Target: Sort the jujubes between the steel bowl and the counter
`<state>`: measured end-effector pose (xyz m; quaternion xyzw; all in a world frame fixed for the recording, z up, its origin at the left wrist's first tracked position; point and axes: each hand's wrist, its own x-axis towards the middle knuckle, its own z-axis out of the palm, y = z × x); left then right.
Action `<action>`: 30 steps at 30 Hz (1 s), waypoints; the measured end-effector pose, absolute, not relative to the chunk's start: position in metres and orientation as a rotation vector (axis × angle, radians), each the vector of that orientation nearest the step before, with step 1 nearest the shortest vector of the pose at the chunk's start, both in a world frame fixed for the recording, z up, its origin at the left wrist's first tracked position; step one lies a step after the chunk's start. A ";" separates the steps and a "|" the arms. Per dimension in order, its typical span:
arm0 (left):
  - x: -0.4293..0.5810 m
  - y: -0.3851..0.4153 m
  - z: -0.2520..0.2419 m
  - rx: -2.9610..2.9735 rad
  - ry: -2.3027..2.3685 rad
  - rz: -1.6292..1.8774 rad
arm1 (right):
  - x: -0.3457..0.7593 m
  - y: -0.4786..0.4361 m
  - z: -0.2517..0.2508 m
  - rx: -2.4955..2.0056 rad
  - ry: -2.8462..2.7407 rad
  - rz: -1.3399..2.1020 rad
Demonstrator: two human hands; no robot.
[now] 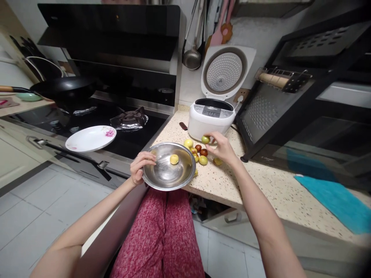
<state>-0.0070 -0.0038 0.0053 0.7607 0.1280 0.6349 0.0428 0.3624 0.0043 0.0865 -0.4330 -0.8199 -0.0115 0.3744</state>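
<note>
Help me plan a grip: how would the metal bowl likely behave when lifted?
The metal bowl is probably stiff and light for its size, since it looks thin-edged. Being smooth and shiny, it may be slippery. The round yellow fruit inside would likely roll if the bowl tilts.

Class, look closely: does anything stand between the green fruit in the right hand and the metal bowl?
Loose fruits on the counter lie between the green fruit and metal bowl; nothing visible blocks the way above them.
</note>
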 end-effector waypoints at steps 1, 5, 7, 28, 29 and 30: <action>-0.007 -0.004 0.005 2.325 0.392 1.943 | 0.353 0.001 0.086 -1.049 -2.084 0.029; -0.006 -0.004 0.005 2.325 0.388 1.933 | 0.314 -0.014 0.079 -0.848 -2.121 0.213; -0.006 -0.004 0.004 2.327 0.386 1.930 | 0.300 -0.021 0.077 -0.761 -2.164 0.302; -0.007 -0.003 0.004 2.337 0.361 1.879 | 0.287 -0.029 0.085 -0.773 -2.390 1.009; -0.007 -0.003 0.004 2.336 0.355 1.882 | 0.287 -0.029 0.085 -0.758 -2.400 1.017; -0.007 -0.003 0.003 2.336 0.353 1.883 | 0.287 -0.028 0.085 -0.747 -2.405 1.017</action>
